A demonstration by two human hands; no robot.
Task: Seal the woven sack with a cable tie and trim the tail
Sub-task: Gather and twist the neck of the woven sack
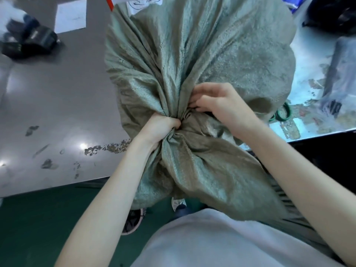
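**Both hands gather the neck of the green sack**

The left hand [160,125] is closed in a tight fist around the bunched neck of the grey-green woven plastic sack [202,54], its knuckles pressed into the pleats where the fabric draws together. The right hand [217,105] lies just beside it on the other side of the neck, fingers [194,93] curled and half bent, their tips tucked into the folds at the gather; it grips the cloth more loosely than the left, and whether it pinches anything besides the fabric cannot be told. The two hands nearly touch at the neck.

The sack stands full and rounded on the pale grey worn table [48,112], its body bulging away from the person, with creases radiating from the gathered point. What fills it is hidden. The loose mouth of the sack [212,180] fans out below the hands, towards the person, draping over the table's near edge and onto the light grey shirt [221,243].

On the far left of the table lies a dark, blurred bundle [28,41], and near it a white square sheet [71,15]. To the right of the sack, on a scuffed pale blue surface [312,89], rest a couple of green rings [283,112], partly hidden behind the sack. An orange-red rod [109,3] shows at the top edge. Below the table, patterned shoes [134,218] stand on a dark green floor [48,218].
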